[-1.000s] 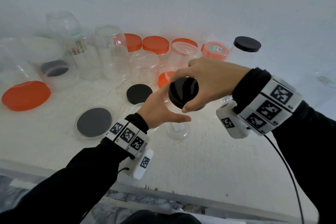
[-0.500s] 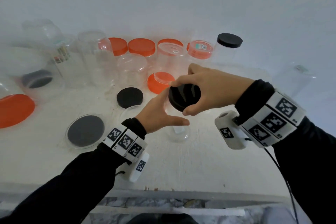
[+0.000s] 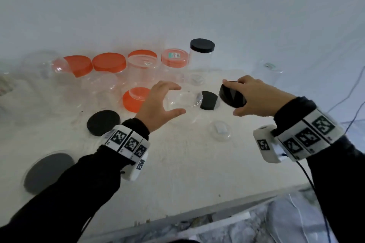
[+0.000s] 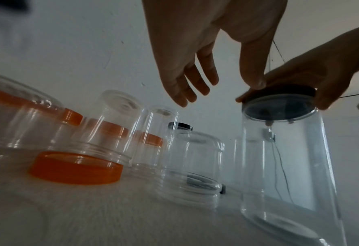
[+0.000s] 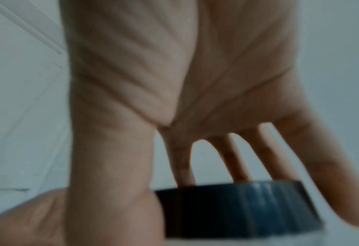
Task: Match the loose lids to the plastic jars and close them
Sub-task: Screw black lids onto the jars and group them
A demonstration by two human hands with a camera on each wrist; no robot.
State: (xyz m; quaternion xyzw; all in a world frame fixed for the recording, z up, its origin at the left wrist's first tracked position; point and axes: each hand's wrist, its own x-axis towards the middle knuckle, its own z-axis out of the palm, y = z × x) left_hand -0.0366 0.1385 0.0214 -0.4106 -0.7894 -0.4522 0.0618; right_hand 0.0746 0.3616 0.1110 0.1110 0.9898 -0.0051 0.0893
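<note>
Hands parted; right hand (image 3: 254, 98) grips black lid (image 3: 232, 96), left hand (image 3: 160, 104) open-curved

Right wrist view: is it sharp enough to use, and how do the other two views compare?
Right wrist: heavy motion blur, but the right hand gripping the black lid is readable. Left wrist: backlit, the left hand in silhouette, the clear jar sharp, fisheye lean. Head: bright, slightly soft, wide-angle bend.
</note>
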